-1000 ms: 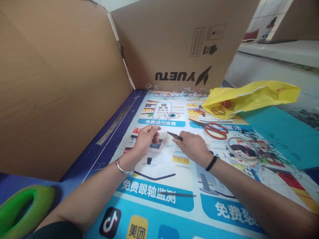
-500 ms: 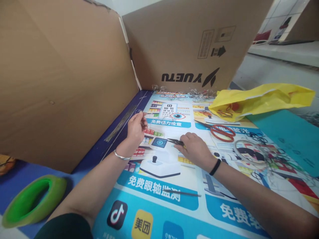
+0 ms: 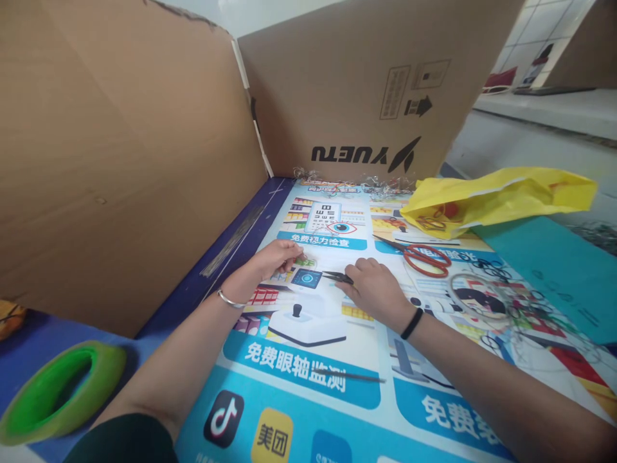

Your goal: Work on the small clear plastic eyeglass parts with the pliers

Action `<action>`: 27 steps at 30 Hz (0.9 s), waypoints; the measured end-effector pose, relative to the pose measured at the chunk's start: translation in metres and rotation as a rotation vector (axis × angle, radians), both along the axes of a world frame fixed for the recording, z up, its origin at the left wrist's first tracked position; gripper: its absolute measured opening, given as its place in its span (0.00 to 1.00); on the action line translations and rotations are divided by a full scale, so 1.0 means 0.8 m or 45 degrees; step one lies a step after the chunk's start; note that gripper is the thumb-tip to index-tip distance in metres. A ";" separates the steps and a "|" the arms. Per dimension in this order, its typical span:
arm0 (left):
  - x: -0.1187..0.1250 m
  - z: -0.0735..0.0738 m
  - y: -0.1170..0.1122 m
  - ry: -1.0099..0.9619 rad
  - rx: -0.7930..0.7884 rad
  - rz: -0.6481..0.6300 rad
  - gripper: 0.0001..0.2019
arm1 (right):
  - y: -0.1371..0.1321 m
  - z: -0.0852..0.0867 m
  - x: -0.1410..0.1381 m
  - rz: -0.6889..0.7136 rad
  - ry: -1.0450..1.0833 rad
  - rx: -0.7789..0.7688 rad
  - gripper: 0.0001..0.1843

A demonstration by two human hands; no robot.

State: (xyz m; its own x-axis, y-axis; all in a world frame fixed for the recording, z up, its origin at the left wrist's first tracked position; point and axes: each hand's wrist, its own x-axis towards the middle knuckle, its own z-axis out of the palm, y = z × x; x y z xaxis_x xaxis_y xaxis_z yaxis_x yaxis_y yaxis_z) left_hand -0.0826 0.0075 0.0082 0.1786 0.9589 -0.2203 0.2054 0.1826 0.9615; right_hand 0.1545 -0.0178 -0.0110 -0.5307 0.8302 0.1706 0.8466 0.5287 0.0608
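Observation:
My left hand [image 3: 270, 260] rests low on the printed poster [image 3: 308, 360], its fingers pinched together at the tips; what they hold is too small to make out. My right hand [image 3: 375, 289] lies a little to the right, closed on small dark pliers [image 3: 337, 277] whose tips point left toward the left hand. A bundle of thin wires [image 3: 231, 243] lies on the blue strip left of the poster, near the cardboard wall. A thin dark rod [image 3: 348, 375] lies on the poster closer to me.
Cardboard walls [image 3: 120, 148] stand at left and back. Red-handled scissors [image 3: 418, 254], a yellow plastic bag [image 3: 491, 196] and a tangle of wire rings [image 3: 496, 299] lie to the right. A green tape roll [image 3: 60, 392] sits at the near left.
My left hand went out to the wire bundle at the left, then came back down onto the poster near the pliers. The right hand stayed nearly still.

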 end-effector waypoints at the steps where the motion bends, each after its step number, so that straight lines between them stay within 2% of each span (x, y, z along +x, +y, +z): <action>1: 0.002 -0.004 0.000 0.028 -0.007 -0.016 0.14 | 0.000 -0.001 0.000 0.000 0.002 0.001 0.20; 7: 0.024 -0.022 -0.009 0.088 -0.050 -0.066 0.17 | 0.002 0.003 0.004 -0.063 -0.032 -0.033 0.20; 12: 0.043 -0.018 -0.022 0.077 -0.079 -0.143 0.17 | 0.004 0.018 0.017 -0.146 -0.114 -0.154 0.22; 15: 0.053 -0.014 -0.027 0.119 -0.088 -0.132 0.17 | 0.004 0.031 0.022 -0.144 -0.195 -0.259 0.24; 19: 0.060 -0.011 -0.028 0.187 -0.087 -0.104 0.16 | 0.005 0.045 0.019 -0.129 -0.263 -0.260 0.24; 27: 0.061 -0.014 -0.027 0.219 -0.086 -0.131 0.14 | 0.009 0.042 0.005 -0.116 -0.220 -0.287 0.24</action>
State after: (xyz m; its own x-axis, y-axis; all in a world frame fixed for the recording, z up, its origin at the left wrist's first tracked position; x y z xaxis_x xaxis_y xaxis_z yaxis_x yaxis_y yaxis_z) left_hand -0.0342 -0.0141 -0.0030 0.2287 0.9198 -0.3189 0.3864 0.2149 0.8970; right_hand 0.1589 -0.0106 0.0228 -0.4573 0.8825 -0.1101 0.8785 0.4675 0.0979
